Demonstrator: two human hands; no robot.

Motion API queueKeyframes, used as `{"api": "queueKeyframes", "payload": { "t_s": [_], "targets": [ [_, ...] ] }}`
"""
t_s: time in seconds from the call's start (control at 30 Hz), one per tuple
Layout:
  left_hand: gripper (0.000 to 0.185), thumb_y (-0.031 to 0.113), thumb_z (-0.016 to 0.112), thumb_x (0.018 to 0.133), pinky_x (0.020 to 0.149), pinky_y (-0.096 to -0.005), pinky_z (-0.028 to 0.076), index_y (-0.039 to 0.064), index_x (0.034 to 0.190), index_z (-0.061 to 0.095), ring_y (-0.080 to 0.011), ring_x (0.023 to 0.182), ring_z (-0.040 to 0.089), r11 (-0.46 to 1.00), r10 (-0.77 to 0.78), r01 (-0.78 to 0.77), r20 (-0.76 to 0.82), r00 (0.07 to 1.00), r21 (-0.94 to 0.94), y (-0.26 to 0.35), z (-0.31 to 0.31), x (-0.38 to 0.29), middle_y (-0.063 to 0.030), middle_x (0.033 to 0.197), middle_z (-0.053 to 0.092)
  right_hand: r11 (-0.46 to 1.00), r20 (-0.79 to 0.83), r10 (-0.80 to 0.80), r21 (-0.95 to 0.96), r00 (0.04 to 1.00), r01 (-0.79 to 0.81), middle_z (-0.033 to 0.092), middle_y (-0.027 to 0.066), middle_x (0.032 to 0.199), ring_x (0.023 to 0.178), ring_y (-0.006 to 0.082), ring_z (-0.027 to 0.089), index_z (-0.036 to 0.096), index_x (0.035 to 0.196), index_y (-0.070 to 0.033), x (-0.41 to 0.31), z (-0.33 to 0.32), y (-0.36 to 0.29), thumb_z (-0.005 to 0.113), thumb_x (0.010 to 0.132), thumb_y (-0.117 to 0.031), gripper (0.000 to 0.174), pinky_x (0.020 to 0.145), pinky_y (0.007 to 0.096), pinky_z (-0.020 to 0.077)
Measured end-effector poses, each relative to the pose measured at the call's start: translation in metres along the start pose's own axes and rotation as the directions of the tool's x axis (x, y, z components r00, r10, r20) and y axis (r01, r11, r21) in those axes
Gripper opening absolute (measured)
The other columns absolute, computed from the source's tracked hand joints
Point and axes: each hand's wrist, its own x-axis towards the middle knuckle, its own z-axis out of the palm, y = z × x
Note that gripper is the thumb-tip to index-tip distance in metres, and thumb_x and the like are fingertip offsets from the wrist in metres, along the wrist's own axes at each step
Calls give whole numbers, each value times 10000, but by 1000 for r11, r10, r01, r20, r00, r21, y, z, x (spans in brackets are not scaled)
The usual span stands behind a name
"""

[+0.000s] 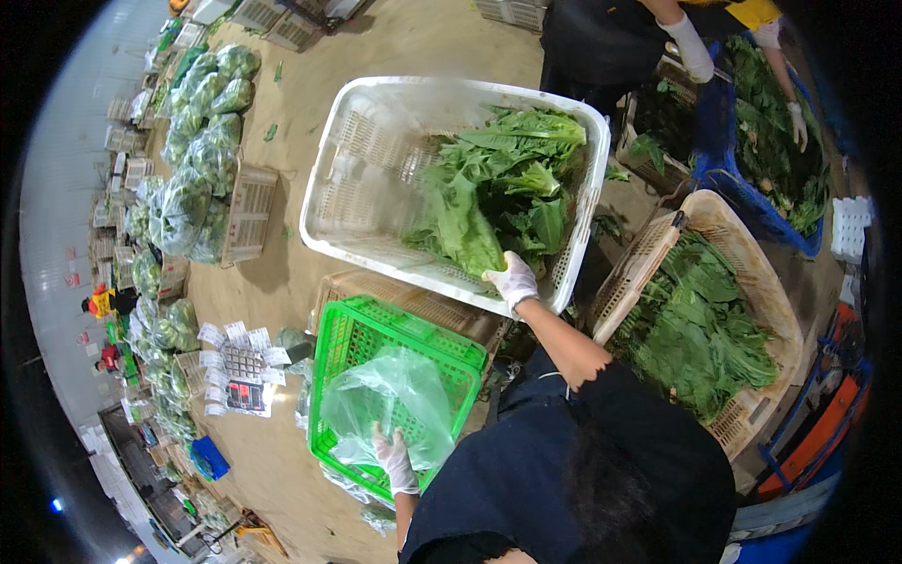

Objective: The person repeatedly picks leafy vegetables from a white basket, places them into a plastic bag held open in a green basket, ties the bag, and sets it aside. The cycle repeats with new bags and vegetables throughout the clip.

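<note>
My right hand, in a thin whitish glove, grips the base of a head of leafy lettuce at the near side of a large white plastic crate. More leafy heads lie in that crate's right half. Below it, my gloved left hand holds a clear plastic bag. The bag lies spread in a green plastic crate. Part of the bag covers the fingers of this hand.
A stained crate of leafy greens stands at the right. Beyond it, a co-worker's gloved hand reaches into a blue crate. Bagged vegetables are piled at the left, near a scale with labels.
</note>
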Motion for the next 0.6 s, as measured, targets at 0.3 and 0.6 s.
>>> {"api": "queueKeyframes", "payload": {
  "t_s": [0.3, 0.6],
  "targets": [
    [1095, 340, 889, 606, 1022, -470, 400, -3, 1470, 309, -349, 1140, 545, 403, 868, -874, 190, 459, 273, 305, 42, 90, -175, 1274, 551, 452, 189, -891, 324, 412, 831, 639, 87, 932, 799, 207, 596, 631, 982, -81, -86, -119, -108, 704, 825, -341, 312, 818, 378, 498],
    [762, 45, 938, 538, 829, -316, 550, 42, 1172, 517, -158, 945, 634, 749, 406, -149, 270, 873, -646, 301, 64, 120, -67, 1089, 643, 241, -110, 746, 964, 657, -111, 452, 183, 1445, 1238, 308, 509, 446, 1390, 11, 230, -155, -56, 751, 695, -649, 1006, 1030, 434, 412]
  ]
}}
